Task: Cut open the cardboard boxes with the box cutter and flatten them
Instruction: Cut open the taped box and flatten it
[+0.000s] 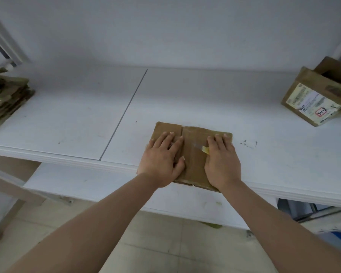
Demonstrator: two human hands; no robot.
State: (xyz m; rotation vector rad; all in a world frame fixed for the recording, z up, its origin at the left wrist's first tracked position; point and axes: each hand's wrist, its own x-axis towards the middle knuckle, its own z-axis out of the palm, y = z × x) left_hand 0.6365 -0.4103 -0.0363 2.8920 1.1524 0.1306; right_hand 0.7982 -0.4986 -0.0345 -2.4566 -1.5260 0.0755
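Pressing down on a flattened cardboard box [193,152], both hands lie palm-down with fingers straight and spread, gripping nothing. In the head view, the left hand [162,160] covers the left part of the cardboard, fingertips pointing away from the person, thumb angled inward toward the middle fold. The right hand [221,162] rests flat on the right part, its fingers reaching close to the far right corner. Between the two hands a strip of clear tape runs over the brown surface, and a small yellowish tape scrap [205,149] sticks up just beside the right index finger.

The flattened box sits at the near edge of a white table [77,119], its near side slightly overhanging that edge. A thin dark seam [124,113] crosses the tabletop to the left of the cardboard. At the far left edge of the table a stack of flattened cardboard [6,99] is piled up. At the far right stands an unflattened cardboard box [315,95], tilted, with a white shipping label [307,104] on its facing side and its top flaps up. Below the tabletop a lower white shelf [83,184] shows, and beneath that a tiled floor [165,243].
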